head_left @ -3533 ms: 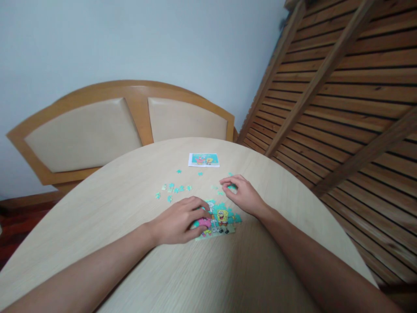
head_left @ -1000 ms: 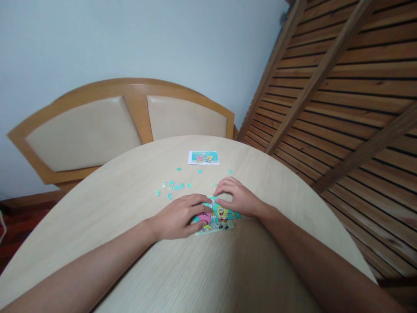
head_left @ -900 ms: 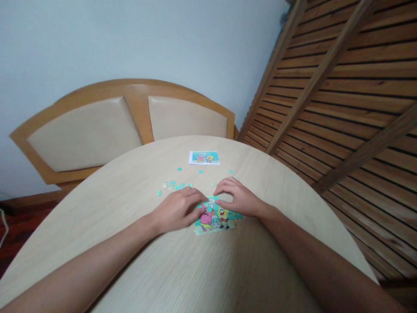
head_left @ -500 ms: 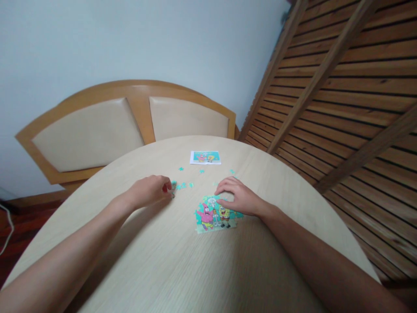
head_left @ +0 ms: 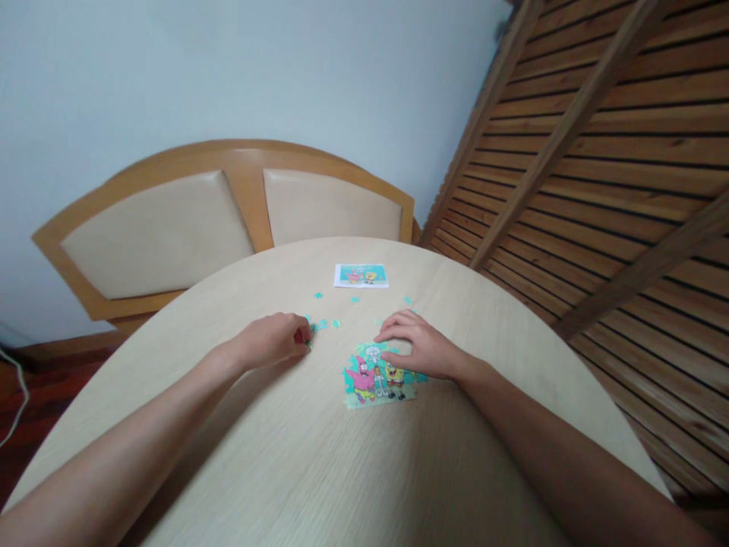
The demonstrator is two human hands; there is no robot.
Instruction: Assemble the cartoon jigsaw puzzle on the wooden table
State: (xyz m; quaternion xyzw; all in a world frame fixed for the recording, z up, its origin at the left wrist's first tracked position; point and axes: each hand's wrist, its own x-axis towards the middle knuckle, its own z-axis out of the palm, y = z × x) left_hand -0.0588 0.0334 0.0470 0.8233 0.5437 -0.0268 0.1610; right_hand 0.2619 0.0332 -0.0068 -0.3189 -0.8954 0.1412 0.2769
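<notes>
Clock centred on the puzzle, twelve pointing away from the wearer. Wall [head_left: 256, 68], pale blue, behind everything from ten to one. Slatted wooden screen [head_left: 575, 167], one to three. Round surface [head_left: 319, 471], light wood grain, flat; reads as fairly smooth, so thin card should slide readily. Padded seat back [head_left: 236, 190] past its far rim, ten to twelve.

Left hand [head_left: 273, 338] at ten, fingers curled close toward the thumb over a cluster of pieces; something small at the tips, cannot tell if gripped. Right hand [head_left: 418, 346] at one, over the puzzle's upper right, thumb and fingers parted in a loose C, nothing seen in the grasp.

Puzzle [head_left: 363, 384], partly joined, flat before the wearer: likely light, stiffish, weak at the joins (better slid than lifted; press flat, grip outer edges). Picture card [head_left: 364, 275] at twelve. Loose pieces [head_left: 336, 324] at eleven, a few farther out toward twelve and one: probably feather-light, best pinched by opposite edges, tabs bendable.
</notes>
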